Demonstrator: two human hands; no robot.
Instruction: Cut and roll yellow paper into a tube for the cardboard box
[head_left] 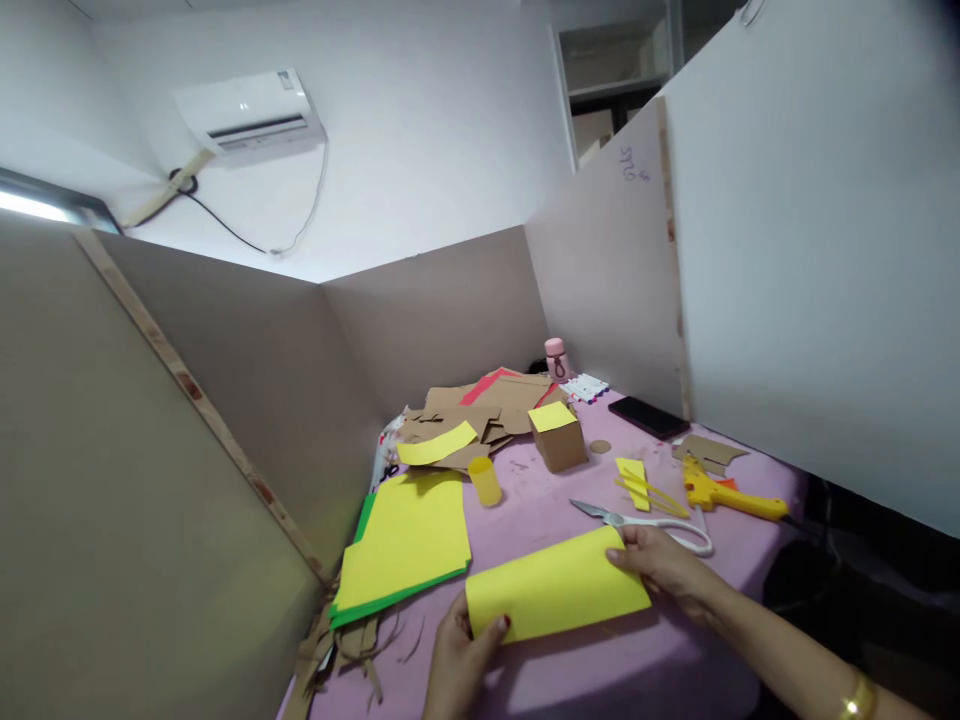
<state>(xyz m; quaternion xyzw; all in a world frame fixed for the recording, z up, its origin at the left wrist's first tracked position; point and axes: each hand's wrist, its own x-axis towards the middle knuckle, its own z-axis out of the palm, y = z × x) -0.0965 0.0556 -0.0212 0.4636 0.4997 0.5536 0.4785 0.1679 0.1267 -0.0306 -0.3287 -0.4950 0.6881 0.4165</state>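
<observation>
Near middle of counter [600, 670]: yellow sheet [559, 595], slightly curled. Left hand [461, 660] fingers pinch its near-left edge; right hand [664, 568] fingers grip its right end. Risk: an uneven pull likely creases it. Scissors [637, 520], just beyond the right hand, could get knocked.

sheet [559, 592] – yellow; table [645, 670] – pink; glue gun [731, 494] – yellow

Both hands, left hand [459, 655] and right hand [664, 565], grip a yellow sheet [555, 597] beside scissors [637, 520].
</observation>
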